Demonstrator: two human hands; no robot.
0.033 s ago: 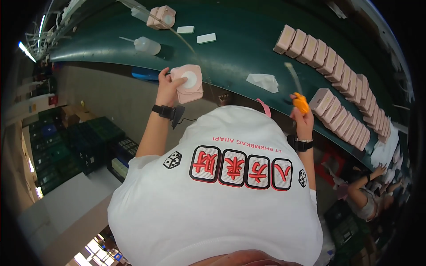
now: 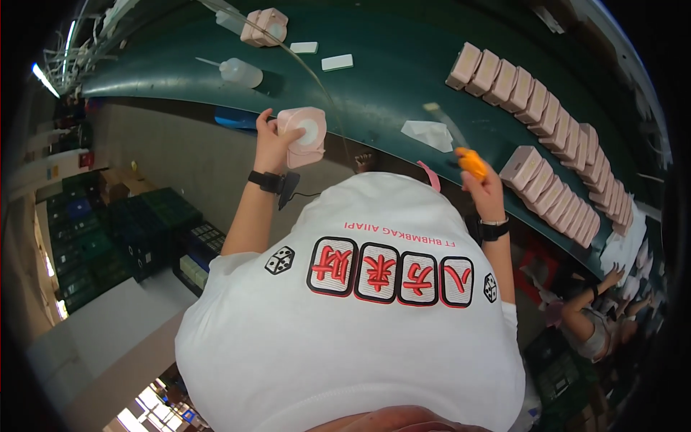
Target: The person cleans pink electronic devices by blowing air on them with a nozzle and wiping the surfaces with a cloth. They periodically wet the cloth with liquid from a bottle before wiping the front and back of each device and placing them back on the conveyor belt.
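Note:
My left hand (image 2: 273,144) grips a pale pink plastic housing (image 2: 314,147) with a white round disc on its face, the thumb lying on the disc. The housing is raised off the green bench, near its front edge. In my right hand (image 2: 486,189) is an orange-handled tool (image 2: 471,164) with a slim translucent shaft and a pale tip; blur hides its exact kind. Its tip points up and left, over a crumpled white cloth or tissue (image 2: 427,135) on the bench. The two hands are well apart.
Long rows of pink housings (image 2: 536,101) stand on the green bench (image 2: 381,90) at the right. At the left are a squeeze bottle (image 2: 241,73), two small white blocks (image 2: 337,63) and more pink housings (image 2: 265,29). A thin hose (image 2: 317,78) hangs across. A co-worker's arm (image 2: 581,299) reaches in at lower right.
My right hand has moved slightly left, and the orange-handled tool has tilted with its tip swinging left. The pink housing in my left hand has turned a little.

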